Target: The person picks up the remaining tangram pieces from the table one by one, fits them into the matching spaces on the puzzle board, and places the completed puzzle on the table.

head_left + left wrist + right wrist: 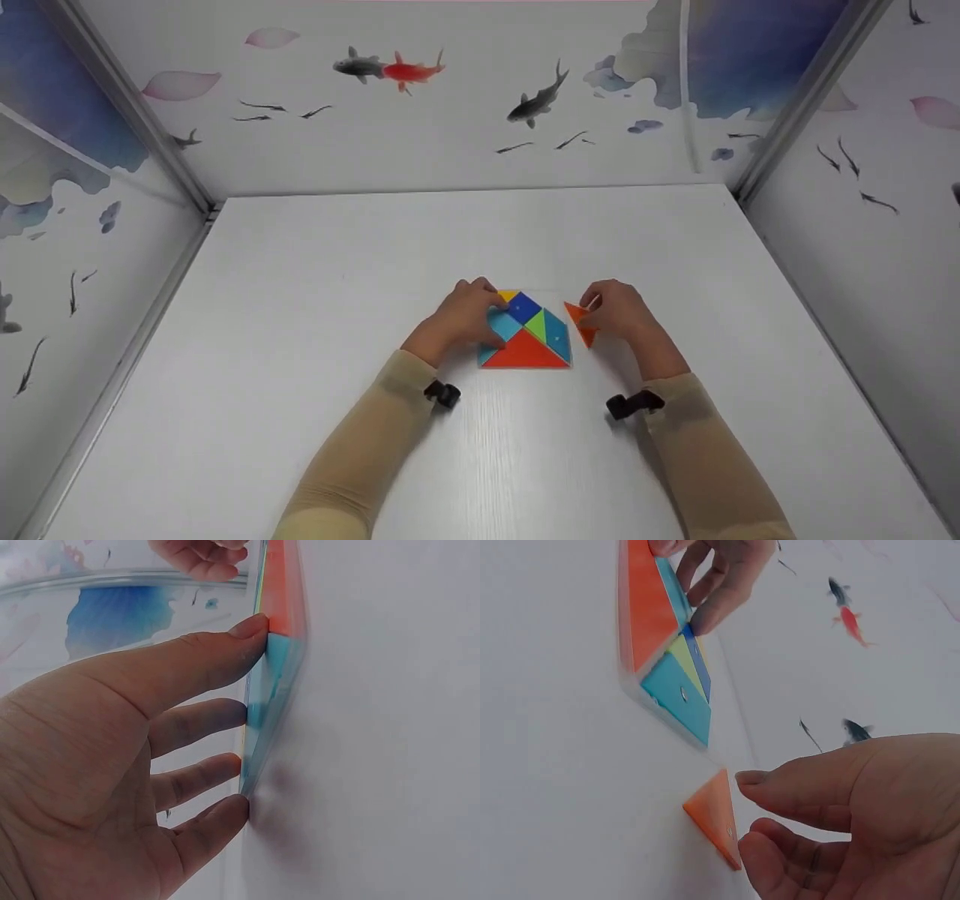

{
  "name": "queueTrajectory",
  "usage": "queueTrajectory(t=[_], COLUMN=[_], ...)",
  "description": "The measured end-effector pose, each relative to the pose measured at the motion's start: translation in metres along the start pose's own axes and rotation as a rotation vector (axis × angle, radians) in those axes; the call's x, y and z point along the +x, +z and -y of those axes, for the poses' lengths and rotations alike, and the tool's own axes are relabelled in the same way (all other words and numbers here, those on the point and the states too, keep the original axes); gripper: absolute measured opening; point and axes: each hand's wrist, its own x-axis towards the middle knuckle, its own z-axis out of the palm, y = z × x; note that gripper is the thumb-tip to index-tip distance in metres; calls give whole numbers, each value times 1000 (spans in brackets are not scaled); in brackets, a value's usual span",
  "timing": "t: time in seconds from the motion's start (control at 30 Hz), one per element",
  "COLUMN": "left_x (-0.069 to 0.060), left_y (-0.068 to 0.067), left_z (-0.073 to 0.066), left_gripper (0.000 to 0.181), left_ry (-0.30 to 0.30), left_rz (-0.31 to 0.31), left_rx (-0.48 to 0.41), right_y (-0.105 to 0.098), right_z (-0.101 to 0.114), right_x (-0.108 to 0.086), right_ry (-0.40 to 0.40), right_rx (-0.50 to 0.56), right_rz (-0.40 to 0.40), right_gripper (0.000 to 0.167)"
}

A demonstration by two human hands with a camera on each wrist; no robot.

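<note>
A clear tangram tray (551, 292) holds several coloured pieces: a large red-orange triangle (527, 352), a blue square (523, 307), a green piece (537, 325), a teal piece (556, 337), light-blue pieces and a yellow piece (508, 295). My left hand (469, 311) rests on the tray's left side. In the left wrist view, its thumb and fingertips touch the pieces and edge, with the fingers spread. Right of the tray, my right hand (619, 307) pinches an orange triangle piece (716, 814) by its edge. That piece is apart from the tray and partly covered by the fingers in the head view.
The white tabletop (300, 285) surrounds the tray. Upright panels printed with fish (540, 97) and petals enclose the back and sides. A black wrist camera (442, 394) is on the left cuff, another black camera (634, 403) on the right.
</note>
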Motion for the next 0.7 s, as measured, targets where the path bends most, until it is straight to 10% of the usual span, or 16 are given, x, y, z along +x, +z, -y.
queueTrajectory(t=[0.7], left_x=[1], left_y=[2], left_z=[-2], left_gripper=[63], left_ry=[-16], left_rz=[-2], left_rx=[15], right_y=[-4], right_z=[-4], right_x=[2], right_ry=[108], right_rx=[-157], right_rz=[37], right_gripper=[50])
